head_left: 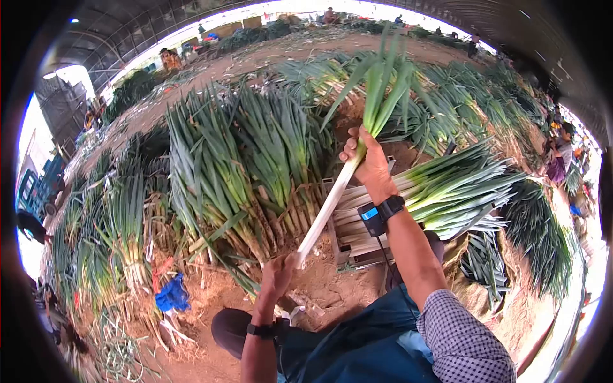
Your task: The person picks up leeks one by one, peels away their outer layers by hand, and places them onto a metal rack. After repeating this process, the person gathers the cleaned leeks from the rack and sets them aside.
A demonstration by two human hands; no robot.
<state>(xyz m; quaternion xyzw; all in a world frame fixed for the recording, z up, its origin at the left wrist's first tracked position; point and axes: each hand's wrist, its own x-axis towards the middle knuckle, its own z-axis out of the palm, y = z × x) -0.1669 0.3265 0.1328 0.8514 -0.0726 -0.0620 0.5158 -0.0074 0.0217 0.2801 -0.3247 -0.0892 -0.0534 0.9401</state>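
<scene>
- The right hand (365, 159) has its fingers curled tight round a leek (338, 185), gripping where the white stalk turns green.
- The left hand (278, 276) closes on the stalk's root end, low and near the body.
- The leek runs slanting between both hands, its green leaves fanning upward.
- Just behind it, a stack of trimmed leeks (440, 191) lies on its side.
- To the left, bundles of untrimmed leeks (236, 172) lean across the dirt floor (319, 293).
</scene>
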